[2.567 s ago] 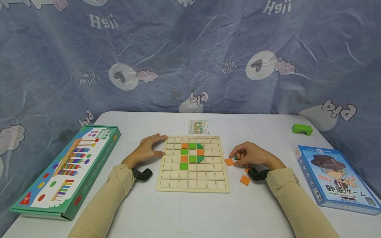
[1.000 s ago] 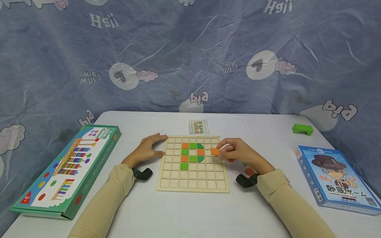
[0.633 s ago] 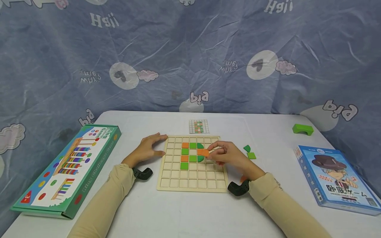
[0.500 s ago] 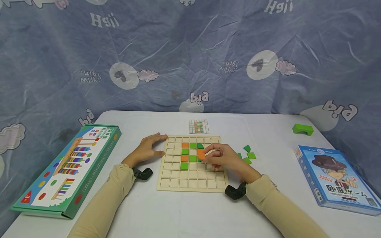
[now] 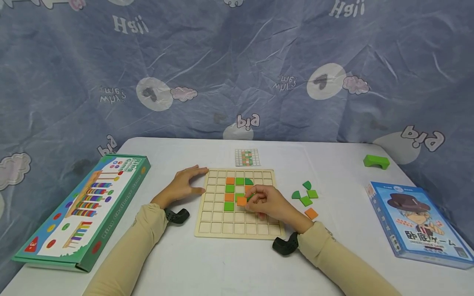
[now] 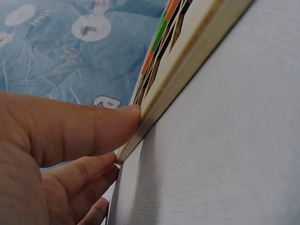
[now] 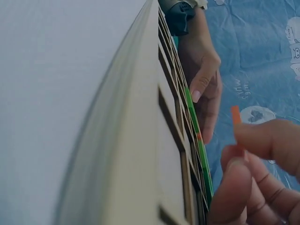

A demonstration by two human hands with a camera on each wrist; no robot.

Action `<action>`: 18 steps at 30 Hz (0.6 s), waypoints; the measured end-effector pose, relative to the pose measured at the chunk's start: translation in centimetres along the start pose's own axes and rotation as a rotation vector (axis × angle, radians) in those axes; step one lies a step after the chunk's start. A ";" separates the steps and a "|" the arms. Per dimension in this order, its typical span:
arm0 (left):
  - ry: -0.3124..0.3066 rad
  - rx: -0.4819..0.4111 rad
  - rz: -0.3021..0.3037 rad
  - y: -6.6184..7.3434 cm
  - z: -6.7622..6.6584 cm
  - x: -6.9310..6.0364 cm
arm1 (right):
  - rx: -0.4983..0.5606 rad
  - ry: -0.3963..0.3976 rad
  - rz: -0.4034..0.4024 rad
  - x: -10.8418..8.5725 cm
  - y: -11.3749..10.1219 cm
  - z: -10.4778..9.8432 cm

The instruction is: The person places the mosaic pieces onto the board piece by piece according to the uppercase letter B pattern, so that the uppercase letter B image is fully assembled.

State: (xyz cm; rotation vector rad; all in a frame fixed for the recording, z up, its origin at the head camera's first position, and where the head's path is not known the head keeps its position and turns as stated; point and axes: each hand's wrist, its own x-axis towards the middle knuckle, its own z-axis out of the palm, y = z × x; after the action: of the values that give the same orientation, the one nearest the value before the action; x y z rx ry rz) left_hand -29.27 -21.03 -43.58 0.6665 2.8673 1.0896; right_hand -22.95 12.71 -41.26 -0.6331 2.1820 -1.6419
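A pale wooden grid board [image 5: 214, 228] lies mid-table. Green and orange tiles sit in its upper middle cells. My left hand [image 5: 181, 185] rests against the board's left side, thumb and fingertips touching the edge, as the left wrist view also shows. Thumb and fingers of my right hand [image 5: 272, 202] pinch a square orange tile [image 5: 242, 201]. The tile is over the board, just right of the lowest green tile [image 5: 229, 206]; in the right wrist view the orange tile [image 7: 236, 115] is edge-on, held above the grid. My right fingers hide some of the placed tiles.
Right of the board lie green quarter-round tiles [image 5: 307, 185], green squares [image 5: 312, 194] and an orange square [image 5: 311, 213]. A pattern card [image 5: 247, 157] lies behind the board. Boxes flank it: green [image 5: 89, 209] left, blue [image 5: 420, 224] right. A green arch block [image 5: 376, 161] is back right.
My right hand has taken an orange tile from the loose ones at the right and carried it left over the board, then nearer to me. My left hand has stayed at the edge.
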 end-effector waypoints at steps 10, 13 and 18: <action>0.004 -0.005 -0.001 -0.1 0.1 0.0 | -0.207 0.023 -0.004 0.6 0.1 0.5; 0.004 -0.001 0.001 -0.1 0.1 0.0 | -0.235 0.022 -0.002 0.6 0.0 0.6; 0.004 0.006 0.003 0.0 0.0 0.0 | -0.257 0.022 -0.004 0.7 0.0 0.6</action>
State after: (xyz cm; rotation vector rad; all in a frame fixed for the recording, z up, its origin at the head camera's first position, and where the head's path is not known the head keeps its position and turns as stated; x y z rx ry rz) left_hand -29.22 -21.00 -43.59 0.6706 2.8748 1.0846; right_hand -23.24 11.79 -41.40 -0.6904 2.4320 -1.3866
